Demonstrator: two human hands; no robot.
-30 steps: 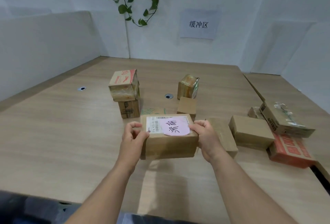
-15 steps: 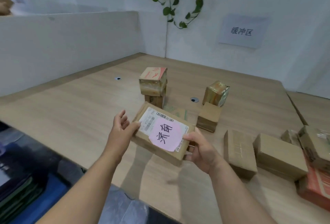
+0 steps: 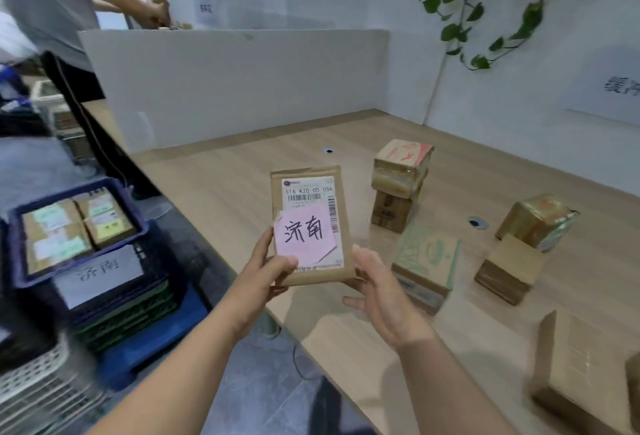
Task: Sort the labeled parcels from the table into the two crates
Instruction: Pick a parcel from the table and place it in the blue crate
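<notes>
I'm mid-carry over the near edge of the pale wooden table (image 3: 242,199). To my left sits the dark blue plastic crate (image 3: 13,247), its white paper sign (image 3: 98,273) reading 济南 (parcels already lie inside). The flat brown cardboard parcel (image 3: 308,216) is upright in the air. My left hand (image 3: 266,271) grips its lower left edge; my right hand (image 3: 377,289) is slack-fingered at the lower right corner, perhaps only touching. Its pink sticky note (image 3: 303,235) matches, so next comes a swing left and down into that crate.
</notes>
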